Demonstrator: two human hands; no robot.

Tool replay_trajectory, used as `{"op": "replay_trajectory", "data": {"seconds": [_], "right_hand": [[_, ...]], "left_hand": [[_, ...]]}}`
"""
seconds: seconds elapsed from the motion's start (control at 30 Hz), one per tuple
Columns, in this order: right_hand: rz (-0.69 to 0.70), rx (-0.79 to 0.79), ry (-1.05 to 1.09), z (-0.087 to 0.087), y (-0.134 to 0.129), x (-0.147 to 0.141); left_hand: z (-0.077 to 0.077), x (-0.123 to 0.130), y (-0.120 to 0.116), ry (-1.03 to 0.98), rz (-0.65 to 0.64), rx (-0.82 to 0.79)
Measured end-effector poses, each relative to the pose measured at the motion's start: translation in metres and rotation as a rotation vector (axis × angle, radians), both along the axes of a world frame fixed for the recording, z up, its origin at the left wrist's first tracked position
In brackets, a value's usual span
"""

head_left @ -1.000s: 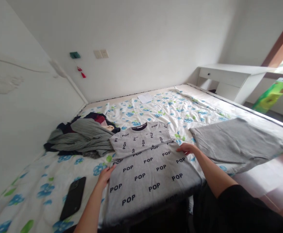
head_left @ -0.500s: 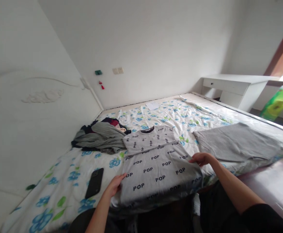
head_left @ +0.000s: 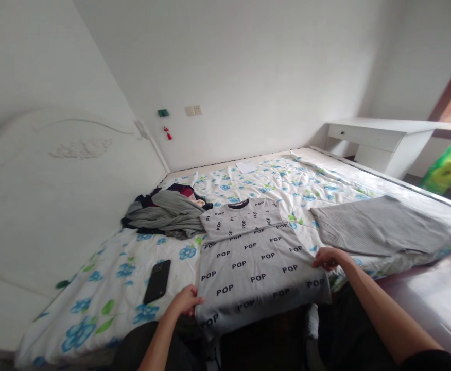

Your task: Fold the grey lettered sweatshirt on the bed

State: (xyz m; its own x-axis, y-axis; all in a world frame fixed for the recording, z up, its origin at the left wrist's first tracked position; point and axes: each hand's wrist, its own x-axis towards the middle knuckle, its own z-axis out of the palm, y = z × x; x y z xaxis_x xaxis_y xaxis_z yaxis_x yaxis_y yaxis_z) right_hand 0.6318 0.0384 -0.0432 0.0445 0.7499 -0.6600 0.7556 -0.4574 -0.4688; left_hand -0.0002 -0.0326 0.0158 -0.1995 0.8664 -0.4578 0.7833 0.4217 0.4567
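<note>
A grey T-shirt (head_left: 248, 263) printed with "POP" lies spread on the flowered bed sheet, its neckline away from me and its lower part hanging over the bed's front edge. My left hand (head_left: 187, 300) pinches the shirt's left side near the bottom. On the opposite side, my right hand (head_left: 329, 258) has its fingers closed on the shirt's right edge. A fold runs across the shirt below the sleeves.
Crumpled dark and grey clothes (head_left: 163, 214) lie at the back left. A black phone (head_left: 157, 281) rests on the flowered sheet (head_left: 111, 273). To the right is a flat grey ribbed garment (head_left: 380, 226). A white desk (head_left: 376, 139) stands beyond the bed.
Both hands have moved slightly toward the bed's front edge along the shirt's sides. The shirt's lower part looks flatter, with its hem showing over the edge. The camera view has shifted slightly.
</note>
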Motion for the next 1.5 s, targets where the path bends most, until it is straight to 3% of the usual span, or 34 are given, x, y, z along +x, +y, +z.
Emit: {"op": "replay_trajectory", "data": {"seconds": [0.1,0.2,0.3,0.43,0.77,1.03,1.5], "right_hand": [[0.054,0.313,-0.178,0.002,-0.002,-0.016],[0.219,0.581,-0.103,0.005,-0.008,-0.054],[0.383,0.560,-0.041,0.006,-0.015,-0.097],[0.433,0.513,-0.136,0.008,-0.018,-0.126],[0.375,0.560,-0.075,0.005,-0.016,-0.108],[0.404,0.567,-0.075,0.008,-0.018,-0.113],[0.426,0.560,-0.050,0.006,-0.016,-0.111]], "left_hand": [[-0.007,0.019,-0.011,0.263,-0.125,0.220],[-0.016,0.051,-0.020,0.179,-0.323,0.337],[-0.022,0.079,-0.020,0.099,-0.427,0.319],[-0.024,0.091,-0.013,0.161,-0.465,0.271],[-0.026,0.084,-0.008,0.137,-0.448,0.298],[-0.025,0.092,-0.007,0.279,-0.521,0.228],[-0.011,0.093,-0.006,0.211,-0.477,0.254]]}}
